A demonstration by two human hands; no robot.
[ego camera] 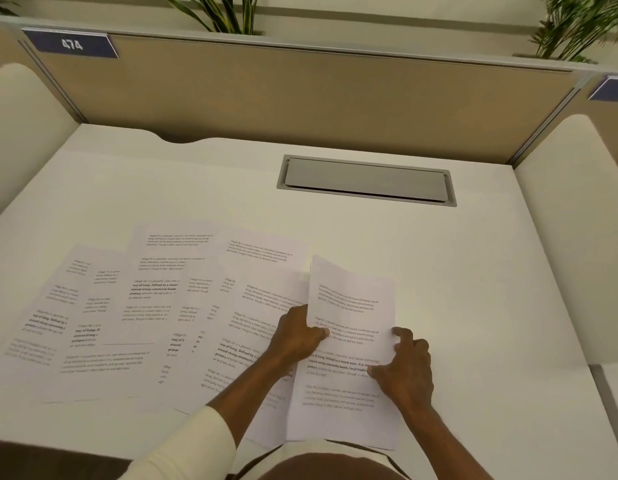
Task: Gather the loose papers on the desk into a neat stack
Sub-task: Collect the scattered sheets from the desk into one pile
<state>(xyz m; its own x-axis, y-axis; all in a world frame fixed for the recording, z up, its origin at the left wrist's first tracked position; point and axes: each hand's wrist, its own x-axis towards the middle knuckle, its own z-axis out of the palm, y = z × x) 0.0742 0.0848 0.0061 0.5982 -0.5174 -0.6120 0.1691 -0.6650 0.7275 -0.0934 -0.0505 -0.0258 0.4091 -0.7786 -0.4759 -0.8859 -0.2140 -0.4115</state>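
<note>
White desk (456, 271) fills my view, with a grey hatch (366, 181) set into it near the far edge. I take that hatch as my mark. Nearer me than the hatch and off to its left, printed papers (144, 306) lie fanned out and overlapping, flat on the desk. Almost straight below the hatch, toward me, one sheet (349, 341) is raised at its far end and bowed a little. My left hand (295, 336) grips that sheet's left edge, thumb on top of the print. My right hand (406, 367) holds its right edge, fingers curled, thumb pressed on the page. The sheet's near end overlaps the fanned papers at the desk's front edge. A cream sleeve (193, 441) covers the left forearm.
</note>
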